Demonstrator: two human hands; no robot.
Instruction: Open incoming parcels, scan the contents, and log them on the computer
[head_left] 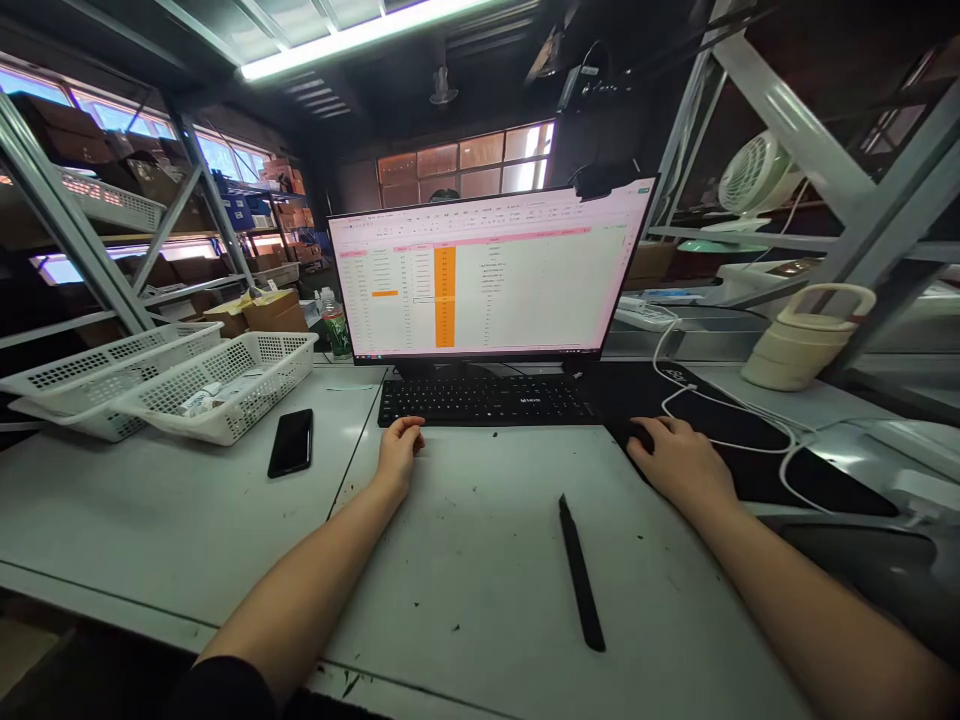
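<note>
Person at a pale table (480,540), both forearms on view, seen from head height. R hand (686,465) is curved over a dark mouse (640,436), grasping it lightly; mouse is right under the fingers, mostly hidden, at the L edge of a black mat (817,475). L hand (400,450) is released, fingers loosely bent, at the near edge of the black kbd (487,400), toward its L end; can't tell if fingertips touch the keys. Kbd lies btwn the two hands, a bit farther fwd, well apart from the R hand.

Behind kbd stands a wide monitor (525,290) w/ a spreadsheet, one column solid orange; text too small to read. Black cutter (581,580) lies on the bare surface btwn the forearms, nearer the R one, tip pointing away.

To the L of L hand: black phone (290,443), flat, just beside a white perforated basket (232,425) w/ small packets inside. Green-labelled bottle (332,325) is by the monitor's L side. Far R: white cable (757,408) looped across the mat, cream cup (799,345) w/ carry handle beyond it, desk fan (757,175) higher up behind.
</note>
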